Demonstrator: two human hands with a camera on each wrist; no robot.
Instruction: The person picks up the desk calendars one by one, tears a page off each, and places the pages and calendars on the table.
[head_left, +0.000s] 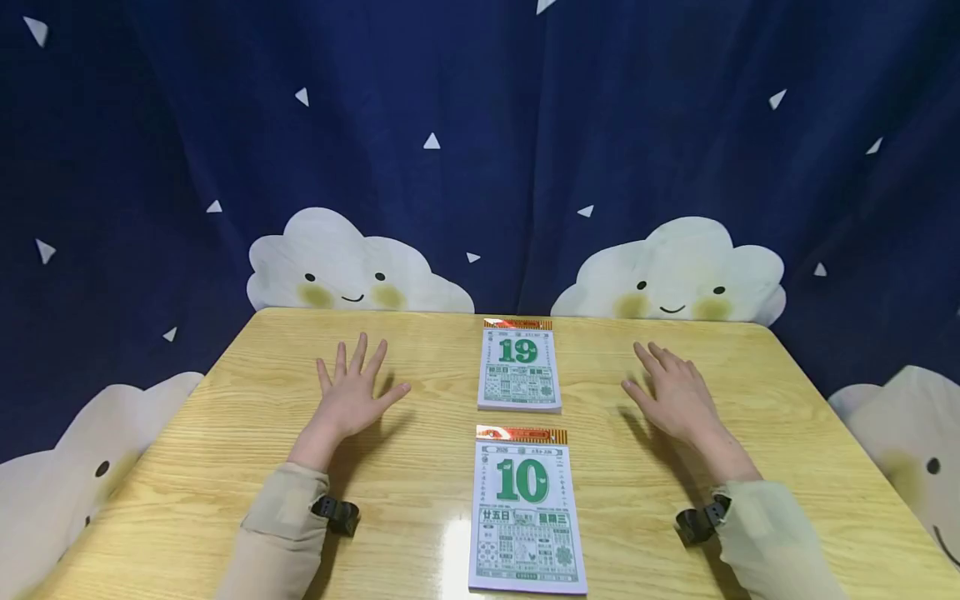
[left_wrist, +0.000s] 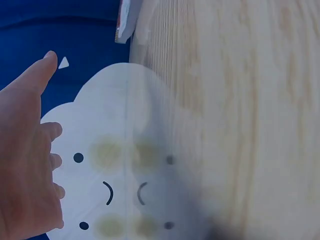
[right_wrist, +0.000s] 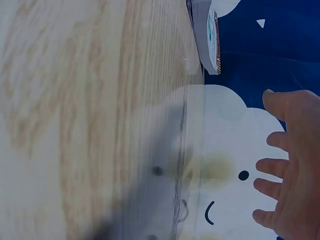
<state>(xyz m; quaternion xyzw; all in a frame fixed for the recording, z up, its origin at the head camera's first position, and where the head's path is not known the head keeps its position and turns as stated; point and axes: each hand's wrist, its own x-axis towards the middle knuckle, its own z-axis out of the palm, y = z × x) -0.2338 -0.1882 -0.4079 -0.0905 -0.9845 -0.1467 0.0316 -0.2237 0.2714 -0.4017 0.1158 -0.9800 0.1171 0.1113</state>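
So there are two tear-off calendars lying face up on a pale wood worktop point(head_left: 427, 475), pretty much in the middle, one behind the other with a bit of bare wood between them. The nearer one is the "10" calendar point(head_left: 528, 525), big green number, red and gold strip across the top, and the "19" calendar point(head_left: 519, 371) sits further back, close to the far edge. Both read right way up from the person's side. The left grip point(head_left: 351, 402), a bare hand, is off to the left of the calendars, fingers and thumb spread well apart, palm down over the wood with a shadow next to it. The right grip point(head_left: 671, 400) is over on the other side, also palm down, thumb apart from the fingers, which look fairly straight and a bit closer together from the head view. Neither one touches a calendar, they're both nearest the gap between the two. Beige sleeves on both arms, plus a black wrist device point(head_left: 336, 514) on the left and a matching black gadget point(head_left: 703, 520) on the right. Behind it all hangs a navy curtain point(head_left: 495, 92) with white triangles and smiley clouds, and in both wrist views the glossy wood mirrors a cloud
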